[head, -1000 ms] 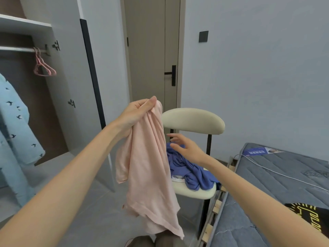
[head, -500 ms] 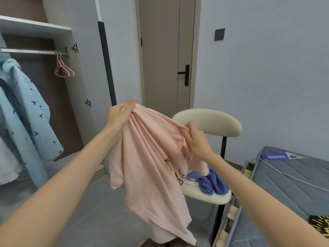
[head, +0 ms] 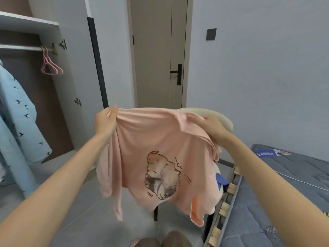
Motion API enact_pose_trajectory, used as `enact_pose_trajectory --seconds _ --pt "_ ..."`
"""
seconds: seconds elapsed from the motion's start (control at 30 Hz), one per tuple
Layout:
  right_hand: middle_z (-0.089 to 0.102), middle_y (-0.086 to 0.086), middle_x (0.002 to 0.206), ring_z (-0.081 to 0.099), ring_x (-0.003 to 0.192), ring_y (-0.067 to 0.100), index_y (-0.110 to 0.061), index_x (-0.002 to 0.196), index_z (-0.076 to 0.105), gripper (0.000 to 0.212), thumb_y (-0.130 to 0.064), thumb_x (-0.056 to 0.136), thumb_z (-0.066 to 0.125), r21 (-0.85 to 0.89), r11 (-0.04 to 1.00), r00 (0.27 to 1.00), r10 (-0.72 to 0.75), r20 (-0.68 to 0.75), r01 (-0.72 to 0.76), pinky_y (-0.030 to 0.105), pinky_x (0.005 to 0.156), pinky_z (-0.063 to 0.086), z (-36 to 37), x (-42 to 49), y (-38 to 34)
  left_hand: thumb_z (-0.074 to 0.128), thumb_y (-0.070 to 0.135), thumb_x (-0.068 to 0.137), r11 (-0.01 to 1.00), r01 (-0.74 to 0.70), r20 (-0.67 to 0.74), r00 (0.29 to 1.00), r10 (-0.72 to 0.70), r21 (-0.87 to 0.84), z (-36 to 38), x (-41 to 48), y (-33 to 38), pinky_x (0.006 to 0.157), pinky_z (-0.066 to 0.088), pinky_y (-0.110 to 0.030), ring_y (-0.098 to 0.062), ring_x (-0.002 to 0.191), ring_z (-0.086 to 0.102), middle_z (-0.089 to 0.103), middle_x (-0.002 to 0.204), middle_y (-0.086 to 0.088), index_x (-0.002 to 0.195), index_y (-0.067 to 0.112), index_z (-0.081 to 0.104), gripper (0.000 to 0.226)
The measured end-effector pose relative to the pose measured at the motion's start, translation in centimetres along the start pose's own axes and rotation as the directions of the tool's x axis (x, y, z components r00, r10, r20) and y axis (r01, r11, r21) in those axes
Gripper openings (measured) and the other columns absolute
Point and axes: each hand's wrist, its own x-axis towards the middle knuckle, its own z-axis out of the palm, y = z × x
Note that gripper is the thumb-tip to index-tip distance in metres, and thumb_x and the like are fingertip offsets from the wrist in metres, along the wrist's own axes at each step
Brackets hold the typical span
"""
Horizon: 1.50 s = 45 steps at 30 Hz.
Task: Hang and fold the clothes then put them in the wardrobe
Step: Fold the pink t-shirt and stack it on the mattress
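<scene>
Pink cotton is pinched under our fingers (head: pixel 111 111) on both sides. The left hand (head: pixel 104 121) grips 1 top corner of the T-shirt (head: pixel 142 139), thumb and fingers curled over a bunched fold, and the right hand (head: pixel 212 128) clamps the other shoulder. Between the 2 hands the top edge is stretched nearly level. The body hangs free with the cartoon print (head: pixel 162 175) facing us, its left side bunched into a hanging strip and the hem uneven.

Behind the shirt, at 2 o'clock, stands the chair (head: pixel 227 120); a blue garment (head: pixel 221 180) lies on its seat at 3 o'clock. The mattress (head: pixel 284 184) runs at 4 o'clock. The wardrobe (head: pixel 26 24) is open at 10 o'clock, with pink hangers (head: pixel 50 67) on the rail (head: pixel 21 48) and a pale blue garment (head: pixel 21 118) hung at 9 o'clock.

We judge the shirt is being spread out before hanging or folding. The bunched left side could get pressed in as a crease. Each grip takes only an edge of thin cloth, so a hard shake could slip a corner and drop the shirt on the floor (head: pixel 80 202). Freeing 1 hand for a hanger would let the spread collapse.
</scene>
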Motion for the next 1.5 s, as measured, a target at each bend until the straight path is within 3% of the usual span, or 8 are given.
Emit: enact_pose_trajectory --seconds 0.33,0.53,0.67,0.93,1.03,1.2,1.37,1.5 --pt "0.064 0.004 0.088 0.061 0.080 0.018 -0.008 0.098 0.064 0.032 -0.039 0.094 0.058 0.504 0.852 0.989 0.149 0.023 -0.140 0.028 0.069 0.051 1.7 2.0 -6.8 0.042 0.036 0.099 0.967 -0.075 0.330 0.944 -0.009 0.242 2.9 -3.5 1.0 0.087 0.039 -0.028 -0.028 0.107 0.051 0.057 0.107 -0.012 0.113 0.015 0.059 0.030" --pt "0.060 0.001 0.072 0.058 0.061 0.012 -0.008 0.084 0.062 0.026 -0.028 0.098 0.052 0.589 0.806 0.982 0.156 -0.106 -0.065 0.018 0.049 0.047 1.2 3.3 -8.4 0.022 0.087 0.066 0.951 0.302 0.875 0.476 -0.085 -0.072 1.9 -6.3 4.5 0.080 0.055 -0.025 -0.012 0.105 0.066 0.070 0.113 0.002 0.115 0.036 0.063 0.082" --pt "0.062 0.005 0.079 0.061 0.065 0.014 -0.002 0.093 0.059 0.020 -0.018 0.099 0.051 0.681 0.728 0.974 0.200 -0.107 -0.075 0.021 0.051 0.053 -0.2 3.6 -8.3 0.065 0.033 0.088 0.999 -0.014 0.799 0.600 0.035 -0.033 2.7 -6.9 5.3 0.071 0.057 -0.023 -0.020 0.086 0.071 0.074 0.096 -0.008 0.097 0.015 0.071 0.021" --pt "0.062 -0.010 0.082 0.053 0.078 0.012 -0.021 0.094 0.059 0.029 -0.030 0.104 0.033 0.456 0.840 0.915 0.112 0.387 -0.296 0.023 0.079 0.044 -0.5 2.0 -4.0 0.060 0.018 0.092 0.883 0.321 0.782 0.618 0.079 -0.343 4.0 -6.6 9.3 0.065 0.057 -0.023 -0.018 0.076 0.072 0.074 0.084 -0.011 0.083 0.006 0.070 0.018" --pt "0.055 -0.010 0.133 0.053 0.120 0.020 -0.020 0.132 0.051 0.037 -0.038 0.103 0.039 0.338 0.882 0.911 0.201 0.359 -0.328 0.040 0.110 0.037 -0.6 1.1 -1.5 0.061 0.020 0.092 0.828 0.402 0.777 0.627 0.062 -0.390 5.3 -6.6 10.2 0.066 0.057 -0.022 -0.019 0.083 0.072 0.075 0.089 -0.010 0.090 0.005 0.070 0.018" --pt "0.063 0.007 0.117 0.061 0.099 0.019 -0.014 0.116 0.057 0.041 -0.046 0.101 0.038 0.279 0.956 0.990 0.118 -0.079 -0.092 0.036 0.090 0.051 0.1 -1.9 0.3 0.059 0.017 0.094 0.664 0.522 0.707 0.707 0.015 -0.535 7.2 -6.6 11.1 0.068 0.057 -0.022 -0.017 0.086 0.072 0.074 0.093 -0.012 0.103 -0.001 0.065 0.021" --pt "0.057 -0.020 0.109 0.058 0.091 -0.014 -0.028 0.116 0.046 0.052 -0.062 0.081 0.064 0.024 0.995 0.972 0.089 0.216 -0.096 0.006 0.069 0.046 1.4 -4.9 2.8 0.058 0.017 0.094 0.614 0.499 0.650 0.759 0.030 -0.611 7.6 -7.3 12.4 0.075 0.058 -0.025 -0.019 0.091 0.071 0.072 0.097 -0.015 0.103 0.000 0.063 0.020" --pt "0.061 0.001 0.104 0.058 0.093 0.015 -0.012 0.112 0.052 0.053 -0.035 0.073 0.079 -0.294 0.954 0.972 0.126 0.197 -0.064 0.030 0.079 0.049 2.6 -4.8 5.9 0.058 0.015 0.094 0.609 0.449 0.579 0.815 0.021 -0.654 6.2 -7.1 13.0 0.077 0.058 -0.027 -0.019 0.086 0.072 0.072 0.092 -0.014 0.098 -0.001 0.064 0.018"
